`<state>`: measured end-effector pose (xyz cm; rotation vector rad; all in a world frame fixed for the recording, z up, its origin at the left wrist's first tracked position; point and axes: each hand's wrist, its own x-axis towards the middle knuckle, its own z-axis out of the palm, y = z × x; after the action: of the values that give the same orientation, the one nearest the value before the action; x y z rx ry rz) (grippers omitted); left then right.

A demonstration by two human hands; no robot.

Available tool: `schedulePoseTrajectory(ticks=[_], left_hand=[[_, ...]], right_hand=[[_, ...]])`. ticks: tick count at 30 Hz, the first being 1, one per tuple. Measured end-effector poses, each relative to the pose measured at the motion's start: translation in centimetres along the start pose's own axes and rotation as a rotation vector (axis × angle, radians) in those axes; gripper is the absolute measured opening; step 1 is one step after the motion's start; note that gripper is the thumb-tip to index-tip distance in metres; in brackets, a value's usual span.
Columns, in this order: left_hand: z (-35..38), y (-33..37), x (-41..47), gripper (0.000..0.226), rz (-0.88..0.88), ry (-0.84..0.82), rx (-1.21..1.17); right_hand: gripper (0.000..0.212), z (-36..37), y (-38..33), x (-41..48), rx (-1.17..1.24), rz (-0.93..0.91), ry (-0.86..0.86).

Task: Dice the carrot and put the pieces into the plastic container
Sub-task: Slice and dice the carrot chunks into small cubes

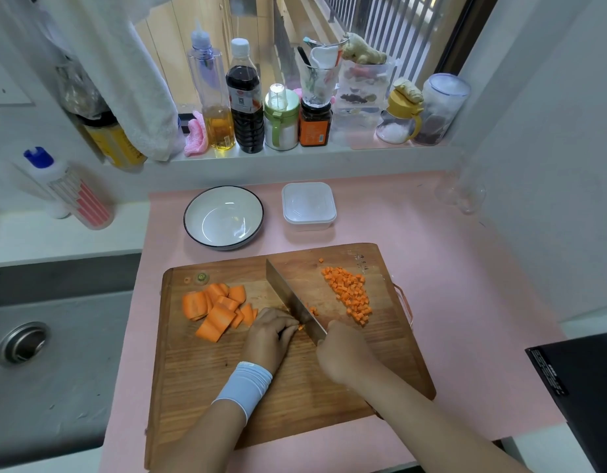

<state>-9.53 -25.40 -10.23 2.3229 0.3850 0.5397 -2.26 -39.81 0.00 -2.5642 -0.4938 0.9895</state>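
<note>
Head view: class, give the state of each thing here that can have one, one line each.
plastic container, lid apparently on, no carrot in it yet.
bowl, upright, empty.
carrot slabs, piled, not yet diced.
diced carrot, heaped on the cutting board.
knife, gripped by right hand, edge down on the board.
left hand, fingers curled on carrot strip.

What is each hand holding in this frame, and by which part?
The right hand grips the knife at its handle, hidden inside the grip. The left hand pins a carrot piece against the board with curled fingers.
</note>
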Motion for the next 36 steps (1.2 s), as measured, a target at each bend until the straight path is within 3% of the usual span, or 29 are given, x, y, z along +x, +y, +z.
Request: schedulePoseTrajectory(ticks=[7,11,15,20,25,28,30,33,35,36], left_hand=[[-0.5,0.2,0.1,0.02,-0.005,-0.042,0.004],[-1.1,0.2,0.0,0.019,-0.091,-0.039,0.036],[-1.9,0.1,0.2,0.019,-0.15,-0.056,0.071],[-1.8,1.0,0.9,0.048,-0.284,-0.156,0.154],[-0.6,4.3,3.7,0.038,-0.431,-0.278,0.17],[0.5,6.2,4.8,0.044,-0.485,-0.325,0.036],[0.6,6.8,5.1,0.035,-0.533,-0.245,-0.049],[-1.0,6.3,5.1,0.019,-0.543,0.168,-0.138],[-2.9,5.8,4.9,0.02,-0.426,0.411,-0.173],[-3.7,5.7,4.8,0.021,-0.333,0.443,-0.147]], right_hand=[[0.021,-1.2,0.0,1.1,0.076,0.071,-0.072],[0.01,-2.0,0.9,1.1,0.133,0.037,-0.096],[0.017,-2.6,1.3,0.7,0.095,-0.061,-0.052],[0.008,-3.7,2.0,0.2,0.053,-0.096,0.025],[0.006,-4.9,3.3,0.2,0.042,-0.066,0.107],[0.007,-5.4,4.2,0.4,0.024,-0.071,0.152],[0.011,-5.7,4.6,0.3,0.004,-0.091,0.181],[0.008,-6.0,5.2,-0.2,-0.139,-0.148,0.289],[0.009,-6.0,5.5,-0.6,-0.299,-0.217,0.372],[0.011,-6.0,5.6,-0.8,-0.372,-0.247,0.387]])
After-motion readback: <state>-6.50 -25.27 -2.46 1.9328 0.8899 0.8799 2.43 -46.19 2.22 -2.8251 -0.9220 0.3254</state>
